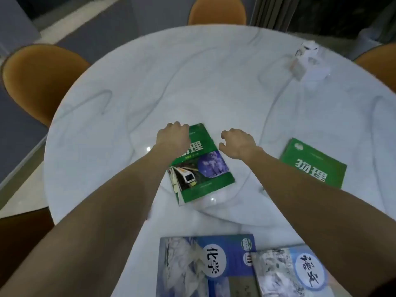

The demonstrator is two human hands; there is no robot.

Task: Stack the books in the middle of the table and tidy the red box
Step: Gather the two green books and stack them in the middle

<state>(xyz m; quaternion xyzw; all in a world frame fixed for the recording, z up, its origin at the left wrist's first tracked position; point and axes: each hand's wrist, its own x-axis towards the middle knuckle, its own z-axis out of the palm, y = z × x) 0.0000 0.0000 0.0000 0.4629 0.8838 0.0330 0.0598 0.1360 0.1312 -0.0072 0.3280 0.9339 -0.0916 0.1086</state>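
A green physics book [201,168] with a train picture lies flat near the middle of the round white marble table [171,82]. My left hand [173,138] rests on its far left corner, fingers curled over the far edge. My right hand [237,144] hovers just off the book's right edge, fingers apart and holding nothing. A second green physics book [314,166] lies to the right, partly under my right forearm. At the near edge, a blue chemistry book [192,266] lies with a pale blue book [295,273] overlapping its right side. No red box is in view.
A white box-like object [306,61], blurred, stands at the table's far right. Orange chairs surround the table at the left [38,78], the far side [216,11] and the right [379,65]. Floor lies beyond the left edge.
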